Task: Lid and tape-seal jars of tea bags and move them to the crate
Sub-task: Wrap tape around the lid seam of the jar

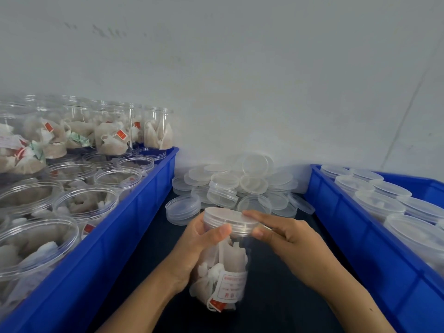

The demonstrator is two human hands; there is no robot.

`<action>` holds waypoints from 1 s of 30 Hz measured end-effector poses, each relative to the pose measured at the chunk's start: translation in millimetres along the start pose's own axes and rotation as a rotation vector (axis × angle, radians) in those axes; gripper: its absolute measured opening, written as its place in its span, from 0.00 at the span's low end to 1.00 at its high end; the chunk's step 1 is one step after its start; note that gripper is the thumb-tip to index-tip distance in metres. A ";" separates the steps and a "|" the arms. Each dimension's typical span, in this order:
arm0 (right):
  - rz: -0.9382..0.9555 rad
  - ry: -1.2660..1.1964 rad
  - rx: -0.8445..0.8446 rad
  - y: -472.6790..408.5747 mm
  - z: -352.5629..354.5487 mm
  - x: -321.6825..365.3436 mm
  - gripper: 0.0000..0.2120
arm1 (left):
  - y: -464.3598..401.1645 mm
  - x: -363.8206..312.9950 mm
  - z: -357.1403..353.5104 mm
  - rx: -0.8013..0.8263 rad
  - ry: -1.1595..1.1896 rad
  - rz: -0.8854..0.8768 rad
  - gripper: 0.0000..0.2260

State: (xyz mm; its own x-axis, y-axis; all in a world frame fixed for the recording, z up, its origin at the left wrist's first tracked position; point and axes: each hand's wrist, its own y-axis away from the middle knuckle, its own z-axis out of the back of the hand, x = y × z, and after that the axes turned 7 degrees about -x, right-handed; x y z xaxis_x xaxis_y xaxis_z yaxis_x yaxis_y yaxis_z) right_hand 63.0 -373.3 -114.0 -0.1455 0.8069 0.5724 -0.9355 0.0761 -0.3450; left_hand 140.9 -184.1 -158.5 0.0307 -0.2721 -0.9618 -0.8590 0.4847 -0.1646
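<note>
The left hand (192,248) wraps its fingers around a clear jar (222,277) of tea bags, low in the middle. The right hand (288,239) pinches the lid (229,221) sitting on top of the jar. Loose lids (235,186) are piled behind, between two blue crates (134,224).

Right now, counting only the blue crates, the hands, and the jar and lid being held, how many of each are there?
Crates: 2, left crate and right crate
Hands: 2, left hand and right hand
Jar: 1
Lid: 1
Total: 6
</note>
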 end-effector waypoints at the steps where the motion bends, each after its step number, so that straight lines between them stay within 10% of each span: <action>1: -0.004 0.010 -0.013 0.4 -1.2 1.8 0.29 | 0.0 0.7 0.1 -0.023 -0.010 0.006 0.46; 9: -0.110 0.115 -0.118 4.1 -7.1 9.9 0.20 | 6.9 -2.0 -15.9 -0.295 -0.325 -0.190 0.24; 17: 0.015 0.037 -0.170 12.0 -25.3 26.3 0.20 | 9.6 -11.2 -24.9 -0.525 -0.375 -0.095 0.50; 30: -0.157 -0.124 -0.026 8.2 -3.2 14.7 0.15 | 4.0 -7.6 -10.2 -0.481 -0.292 -0.132 0.41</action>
State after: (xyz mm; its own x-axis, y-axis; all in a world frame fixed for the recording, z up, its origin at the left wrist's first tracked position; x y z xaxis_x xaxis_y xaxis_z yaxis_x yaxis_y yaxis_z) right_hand 54.2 -358.9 -110.7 -0.0388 0.7055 0.7076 -0.9416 0.2113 -0.2623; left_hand 132.0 -188.5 -149.6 0.2348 -0.0311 -0.9716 -0.9719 0.0107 -0.2352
